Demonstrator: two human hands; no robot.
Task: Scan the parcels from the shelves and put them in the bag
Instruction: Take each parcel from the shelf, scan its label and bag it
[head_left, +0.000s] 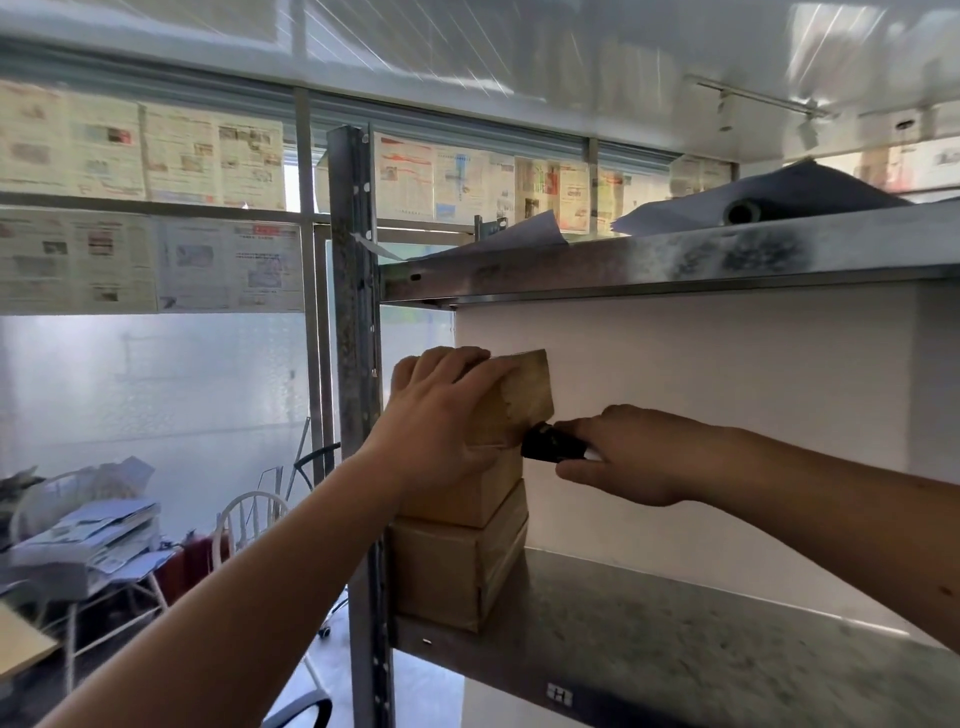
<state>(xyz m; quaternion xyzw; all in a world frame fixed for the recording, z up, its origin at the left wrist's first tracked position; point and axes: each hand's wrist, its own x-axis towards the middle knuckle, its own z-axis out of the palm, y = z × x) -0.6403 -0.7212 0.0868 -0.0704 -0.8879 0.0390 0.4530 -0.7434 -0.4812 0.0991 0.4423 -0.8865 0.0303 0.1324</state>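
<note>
The left hand (447, 415) lies over the top parcel (514, 400) of a stack of three brown cardboard boxes at the left end of the metal shelf (675, 639), hard against the upright post (358, 364). Its fingers curl over the box's top and far edge while the palm covers the near face, and the box sits tilted, its right end raised toward 1 o'clock. That looks like a way to turn a face of it toward the scanner. The right hand (639, 457) comes in from 3 o'clock with its fingers wrapped round a small black scanner (553, 446), whose nose touches or almost touches the lower right corner of the tilted parcel, probably where the barcode is, though no label shows from here. The middle parcel (467, 493) and the bottom parcel (452, 571) lie flat beneath, at 6 o'clock from the top one, likely waiting their turn. No bag is in sight, so the drop-off must be outside the frame. Newspaper sheets (223, 161) cover the windows at 10 o'clock, but their print is too blurred to read. A small stamped mark on the shelf's front lip is also illegible, and the boxes carry no readable writing.
</note>
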